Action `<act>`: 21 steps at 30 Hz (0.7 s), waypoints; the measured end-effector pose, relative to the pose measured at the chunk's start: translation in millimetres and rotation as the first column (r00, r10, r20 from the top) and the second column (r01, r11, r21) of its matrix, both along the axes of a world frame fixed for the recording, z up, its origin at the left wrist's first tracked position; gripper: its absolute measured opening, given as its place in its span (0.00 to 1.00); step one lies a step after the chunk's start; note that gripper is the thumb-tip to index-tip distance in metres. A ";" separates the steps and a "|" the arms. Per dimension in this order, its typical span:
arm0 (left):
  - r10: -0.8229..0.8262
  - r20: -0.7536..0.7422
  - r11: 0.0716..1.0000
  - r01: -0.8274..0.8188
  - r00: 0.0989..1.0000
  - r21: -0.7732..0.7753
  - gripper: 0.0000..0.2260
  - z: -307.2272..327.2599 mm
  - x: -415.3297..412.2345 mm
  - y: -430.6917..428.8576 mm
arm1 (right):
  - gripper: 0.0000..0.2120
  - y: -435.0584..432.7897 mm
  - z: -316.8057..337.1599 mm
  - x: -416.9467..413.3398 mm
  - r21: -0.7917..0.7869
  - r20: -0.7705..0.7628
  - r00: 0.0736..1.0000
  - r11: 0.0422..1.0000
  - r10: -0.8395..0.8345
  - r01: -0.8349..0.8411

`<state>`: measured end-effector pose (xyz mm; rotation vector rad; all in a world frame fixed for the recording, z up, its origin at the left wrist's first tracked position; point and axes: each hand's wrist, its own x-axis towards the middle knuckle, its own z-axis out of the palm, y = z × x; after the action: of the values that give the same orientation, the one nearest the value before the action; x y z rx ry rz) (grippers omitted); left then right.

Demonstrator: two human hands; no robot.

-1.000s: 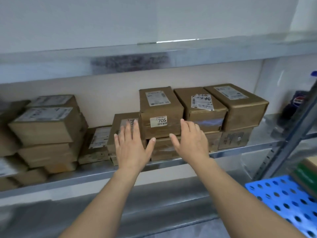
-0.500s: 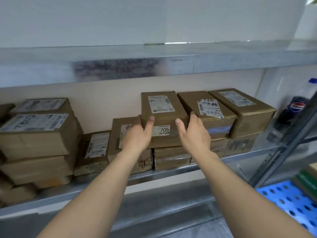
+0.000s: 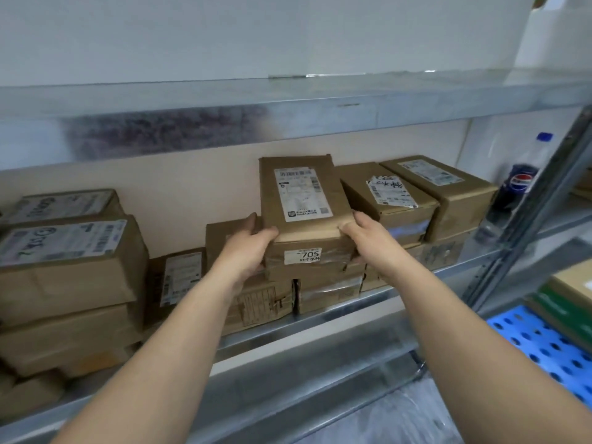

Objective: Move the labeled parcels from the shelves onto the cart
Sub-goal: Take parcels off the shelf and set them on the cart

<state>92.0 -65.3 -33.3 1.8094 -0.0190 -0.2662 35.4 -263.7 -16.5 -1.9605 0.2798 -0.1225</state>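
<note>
A brown paper-wrapped parcel [image 3: 304, 219] with a white shipping label on top and a "705" sticker on its front sits tilted, its front end raised, on the stack in the middle of the metal shelf [image 3: 320, 318]. My left hand [image 3: 246, 248] grips its front left corner, thumb on top. My right hand [image 3: 365, 235] grips its front right corner the same way. Two labeled parcels [image 3: 387, 197] lie to its right, flatter ones [image 3: 326, 290] beneath it. The blue perforated cart deck [image 3: 544, 344] shows at the lower right.
A tall stack of labeled parcels [image 3: 70, 261] fills the shelf's left end. A Pepsi bottle [image 3: 522, 181] stands at the right end behind a slanted steel upright [image 3: 525, 216]. The upper shelf board [image 3: 288, 104] hangs just above. Green and brown boxes [image 3: 573, 302] rest on the cart.
Both hands went from open in front of the stack to gripping the 705 parcel's front corners. The parcel has been tipped up and pulled toward me.
</note>
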 end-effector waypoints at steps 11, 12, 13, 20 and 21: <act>-0.048 0.368 0.992 0.088 0.929 -0.093 0.26 -14.4 -120.1 9.8 | 0.29 3.4 -39.1 -108.3 0.016 0.297 0.954 0.999 0.041 -0.048; -0.050 0.385 0.991 0.094 0.922 -0.096 0.26 -15.8 -132.9 6.5 | 0.29 1.2 -43.9 -121.3 0.020 0.309 0.951 0.999 0.023 -0.031; -0.060 0.407 0.991 0.104 0.912 -0.086 0.26 -17.1 -144.9 2.4 | 0.29 -1.6 -48.9 -134.0 0.020 0.323 0.946 1.000 -0.001 -0.006; -0.250 0.457 0.950 0.308 0.854 -0.056 0.26 -36.9 -186.6 -48.6 | 0.28 -37.3 -74.3 -220.1 0.066 0.382 0.900 0.978 -0.210 0.200; -0.288 0.457 0.938 0.345 0.841 -0.044 0.26 -39.9 -190.7 -59.4 | 0.29 -45.2 -78.3 -230.7 0.072 0.381 0.891 0.969 -0.247 0.237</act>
<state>-98.7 -124.7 -73.1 1.7010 -0.6545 -0.0744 -195.3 -308.9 -94.8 -1.8227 0.2600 -0.6610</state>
